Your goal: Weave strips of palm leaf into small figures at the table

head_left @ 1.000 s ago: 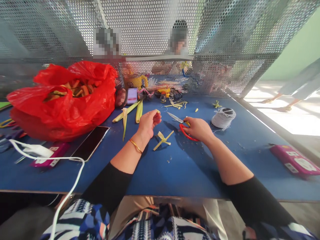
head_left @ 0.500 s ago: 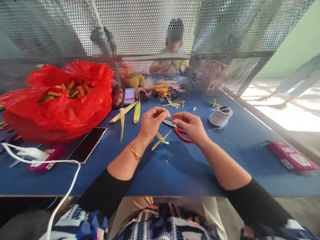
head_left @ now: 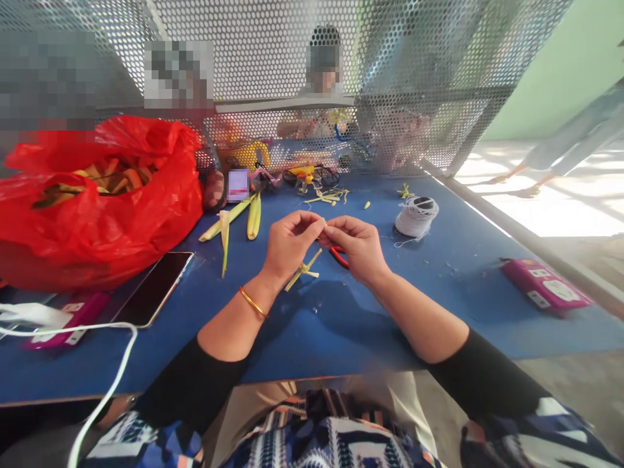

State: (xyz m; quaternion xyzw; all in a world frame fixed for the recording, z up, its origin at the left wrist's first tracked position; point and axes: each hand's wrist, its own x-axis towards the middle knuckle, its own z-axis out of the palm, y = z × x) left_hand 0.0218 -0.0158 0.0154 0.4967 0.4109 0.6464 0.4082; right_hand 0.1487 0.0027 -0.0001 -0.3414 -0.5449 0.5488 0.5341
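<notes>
My left hand (head_left: 291,246) is closed in a pinch, with a tiny pale-yellow piece (head_left: 322,222) just showing at its fingertips. Against those fingertips press the thumb and fingers of my right hand (head_left: 355,244), also pinched; what lies between them is mostly hidden. Pliers with red handles (head_left: 339,257) lie on the table partly behind my right hand. Below the hands rests a knotted figure of pale-yellow strips (head_left: 303,268) with arms sticking out. Pale green husk pieces (head_left: 253,218) lie to the left, and thin cut strips (head_left: 330,196) lie beyond my hands.
A red plastic bag (head_left: 166,214) full of dried husks stands left, near a dark phone (head_left: 153,286) and white cable (head_left: 124,364). Right are a white string spool (head_left: 416,218) and pink pack (head_left: 546,286). Behind the perforated screen (head_left: 263,58) sits a person.
My two hands have come together, so their fingertips now touch. The right hand covers more of the pliers. The whole view has shifted slightly.
</notes>
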